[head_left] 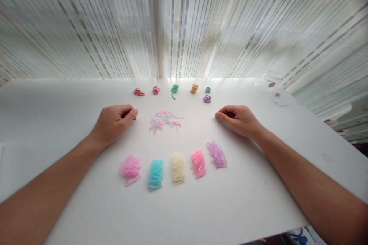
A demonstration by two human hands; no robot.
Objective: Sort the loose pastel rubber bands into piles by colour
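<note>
My left hand (117, 121) rests on the white table, curled into a loose fist, and nothing shows in it. Opposite it, my right hand (236, 119) also lies closed, thumb against the fingers, with no visible object. Between them is a loose tangle of pastel elastic bands (166, 121), nearer the left hand and touched by neither. Closer to me lie heaps of small bands: a lilac-pink pile (131, 169), a turquoise pile (156, 174), a cream pile (177, 169), a coral-pink pile (198, 164) and a purple pile (217, 154).
Along the back sit small coils: red (138, 92), pink (156, 90), green (174, 89), yellow (194, 89), blue (207, 90) and purple (207, 99). Clear round pieces (278, 98) lie at the far right. A striped string curtain (172, 26) hangs behind the table (184, 214).
</note>
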